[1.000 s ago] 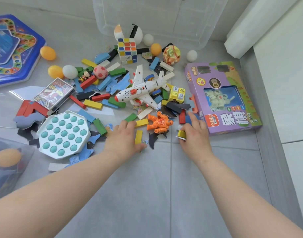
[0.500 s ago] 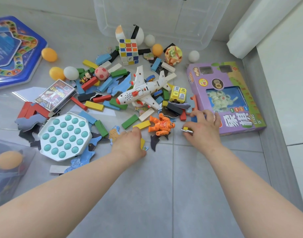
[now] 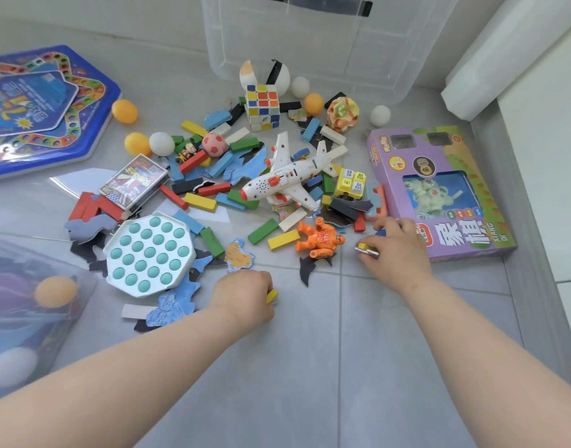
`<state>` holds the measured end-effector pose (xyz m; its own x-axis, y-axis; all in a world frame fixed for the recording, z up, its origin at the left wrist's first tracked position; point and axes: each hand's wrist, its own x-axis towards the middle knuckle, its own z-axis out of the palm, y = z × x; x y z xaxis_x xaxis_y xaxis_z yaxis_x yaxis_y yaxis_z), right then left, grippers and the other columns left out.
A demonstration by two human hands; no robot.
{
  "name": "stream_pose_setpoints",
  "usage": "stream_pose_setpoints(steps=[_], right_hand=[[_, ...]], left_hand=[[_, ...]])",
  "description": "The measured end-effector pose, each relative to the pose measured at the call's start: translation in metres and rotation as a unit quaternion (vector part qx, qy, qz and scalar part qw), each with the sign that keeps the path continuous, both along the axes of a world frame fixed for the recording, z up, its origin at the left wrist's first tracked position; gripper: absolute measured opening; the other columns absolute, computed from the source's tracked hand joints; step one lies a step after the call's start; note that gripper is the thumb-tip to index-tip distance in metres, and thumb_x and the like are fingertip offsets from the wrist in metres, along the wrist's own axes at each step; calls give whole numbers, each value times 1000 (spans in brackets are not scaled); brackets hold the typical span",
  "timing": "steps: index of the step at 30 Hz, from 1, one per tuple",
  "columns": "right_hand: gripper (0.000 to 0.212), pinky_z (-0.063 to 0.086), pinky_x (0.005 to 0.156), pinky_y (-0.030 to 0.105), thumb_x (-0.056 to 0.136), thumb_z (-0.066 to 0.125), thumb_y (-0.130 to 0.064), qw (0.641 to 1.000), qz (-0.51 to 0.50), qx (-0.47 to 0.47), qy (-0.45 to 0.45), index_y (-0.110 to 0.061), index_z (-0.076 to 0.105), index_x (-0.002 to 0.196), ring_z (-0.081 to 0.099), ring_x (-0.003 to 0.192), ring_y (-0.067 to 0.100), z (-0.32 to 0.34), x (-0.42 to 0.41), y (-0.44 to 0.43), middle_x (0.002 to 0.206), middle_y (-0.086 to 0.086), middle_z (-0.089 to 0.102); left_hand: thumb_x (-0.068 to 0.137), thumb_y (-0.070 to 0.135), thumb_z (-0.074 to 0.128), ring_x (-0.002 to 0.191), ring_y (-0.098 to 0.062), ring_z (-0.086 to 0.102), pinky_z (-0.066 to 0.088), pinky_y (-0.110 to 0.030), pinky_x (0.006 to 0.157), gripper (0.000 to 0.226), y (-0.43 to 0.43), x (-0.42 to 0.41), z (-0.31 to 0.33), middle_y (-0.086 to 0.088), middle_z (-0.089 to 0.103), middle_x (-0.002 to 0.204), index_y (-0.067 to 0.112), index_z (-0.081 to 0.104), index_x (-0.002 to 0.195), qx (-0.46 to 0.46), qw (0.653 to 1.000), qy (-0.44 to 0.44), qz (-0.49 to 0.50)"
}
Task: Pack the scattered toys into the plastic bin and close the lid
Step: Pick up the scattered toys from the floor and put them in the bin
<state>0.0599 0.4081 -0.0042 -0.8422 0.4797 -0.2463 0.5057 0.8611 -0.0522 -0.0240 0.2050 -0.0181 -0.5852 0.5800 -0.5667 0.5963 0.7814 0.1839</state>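
Toys lie scattered on the grey tile floor in front of a clear plastic bin (image 3: 310, 43) at the top. Among them are a white toy plane (image 3: 287, 179), an orange figure (image 3: 321, 239), a puzzle cube (image 3: 262, 106), a white pop-it board (image 3: 148, 253) and several coloured wooden blocks. My left hand (image 3: 245, 297) is closed around a yellow block (image 3: 272, 295) just above the floor, near the front of the pile. My right hand (image 3: 395, 250) grips small blocks (image 3: 366, 248), yellow and white, beside the purple chess box (image 3: 439, 192).
A blue board-game box (image 3: 35, 108) lies at far left. A clear lid or container (image 3: 25, 318) with balls under it sits at lower left. Orange and white balls dot the pile. A white wall and ledge (image 3: 536, 156) run along the right.
My left hand closed on the yellow block and drew back toward me. My right hand shifted right, next to the purple box, still holding its small blocks.
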Motion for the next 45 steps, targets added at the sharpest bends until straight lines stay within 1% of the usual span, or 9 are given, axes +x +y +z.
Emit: stream_pose_setpoints(steps=[5, 13, 20, 26, 29, 32, 36, 41, 45], right_hand=[[24, 32, 100, 28, 91, 53, -21, 995, -45, -88, 24, -12, 67, 109, 25, 128, 29, -7, 1, -14, 130, 8, 43], [16, 26, 88, 25, 82, 60, 3, 981, -79, -136, 116, 5, 70, 94, 38, 115, 38, -11, 26, -35, 113, 24, 54], [16, 31, 67, -2, 80, 64, 4, 903, -190, -273, 272, 5, 69, 95, 45, 110, 29, 38, 4, -55, 105, 8, 45], [31, 36, 84, 9, 80, 65, 0, 869, -66, -380, 310, -30, 63, 73, 49, 103, 15, 124, -49, -127, 93, -8, 55], [10, 36, 86, 0, 80, 67, -5, 852, 25, -442, 282, -14, 69, 84, 51, 104, 12, 158, -85, -176, 93, -11, 55], [20, 41, 100, 34, 72, 65, -17, 834, 121, -382, 381, -4, 72, 85, 52, 103, 21, 173, -121, -228, 91, -23, 51], [19, 37, 92, 23, 74, 57, -23, 773, 195, -350, 492, -12, 70, 82, 50, 98, 6, 198, -158, -290, 94, -9, 60], [19, 31, 85, 5, 78, 64, -10, 810, 338, -382, 289, -1, 69, 94, 51, 96, 11, 193, -186, -349, 101, 13, 69], [34, 38, 99, 22, 87, 58, -11, 887, 297, -353, 35, -10, 58, 120, 55, 108, 15, 185, -186, -347, 122, 7, 60]], left_hand=[[82, 22, 50, 79, -26, 49, 18, -20, 45, 7, -17, -2, 7, 4, 33, 60, 21, 43, 82, 8, 998, 57, -2], [75, 21, 59, 80, -18, 47, 37, -26, 66, 14, -40, -13, 36, 4, 53, 82, 20, 47, 82, 143, 980, -31, 132], [74, 7, 62, 40, -1, 51, 41, -10, 47, 26, -55, -22, 118, 10, 51, 38, 24, 46, 63, 347, 896, -89, 263], [52, 31, 70, 56, -16, 56, 48, -24, 49, 15, -125, -47, 212, -3, 68, 60, 27, 59, 61, 467, 806, -48, 360], [55, 27, 76, 50, -9, 52, 41, -9, 42, 22, -177, -61, 233, 8, 62, 47, 25, 55, 60, 461, 790, 12, 403], [70, 11, 76, 33, -5, 49, 37, -9, 30, 27, -231, -71, 229, 15, 53, 34, 22, 51, 64, 427, 762, 50, 485], [74, 8, 74, 54, -24, 54, 44, -29, 55, 26, -285, -79, 204, 1, 60, 52, 21, 51, 68, 418, 719, 45, 553], [78, 13, 69, 55, -14, 50, 38, -26, 55, 27, -312, -77, 171, 4, 55, 63, 24, 47, 66, 337, 752, 57, 563], [82, 8, 63, 65, -15, 56, 42, -20, 54, 22, -326, -74, 155, -3, 62, 86, 25, 52, 74, 296, 774, -3, 560]])
